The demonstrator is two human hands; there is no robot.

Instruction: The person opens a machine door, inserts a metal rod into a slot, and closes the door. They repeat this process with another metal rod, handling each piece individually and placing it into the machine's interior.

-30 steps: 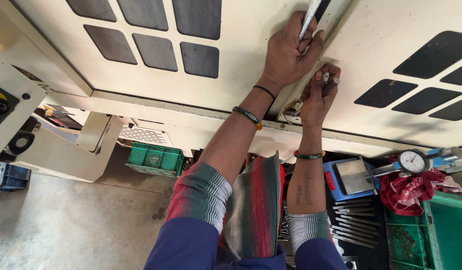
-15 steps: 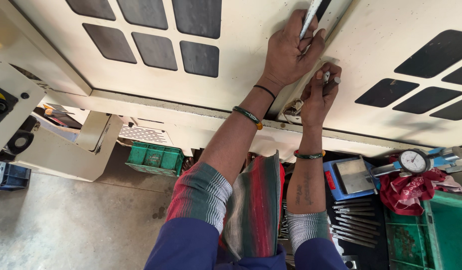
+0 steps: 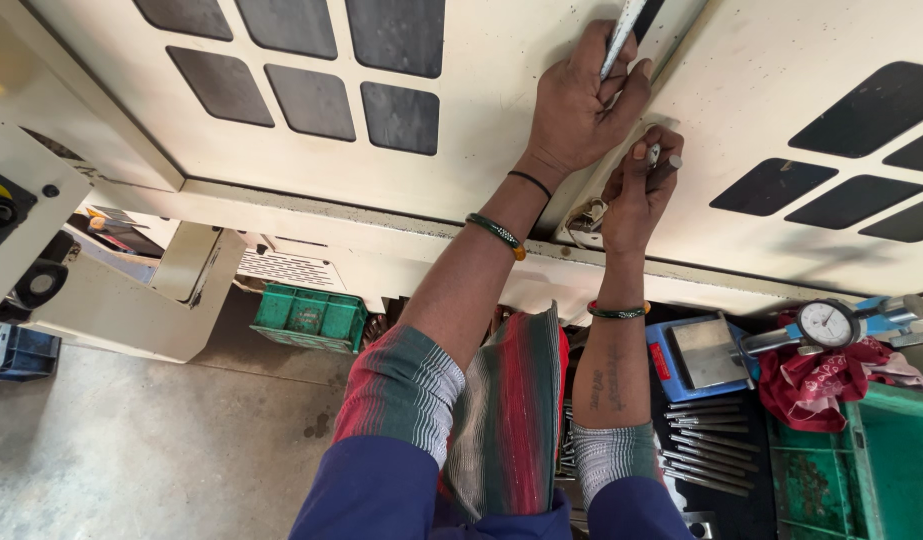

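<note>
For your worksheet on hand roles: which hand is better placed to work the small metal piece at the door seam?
Probably the right hand: its fingertips already pinch the small silver metal piece at the seam. The left hand is occupied, wrapped around the long silver door handle higher up.

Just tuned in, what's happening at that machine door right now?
A person works at the cream machine door with both hands. The left hand grips the silver door handle; the right hand pinches a small metal tool against the door's edge, just above the latch. Below lie a dial gauge, a red cloth and a row of metal rods.
</note>
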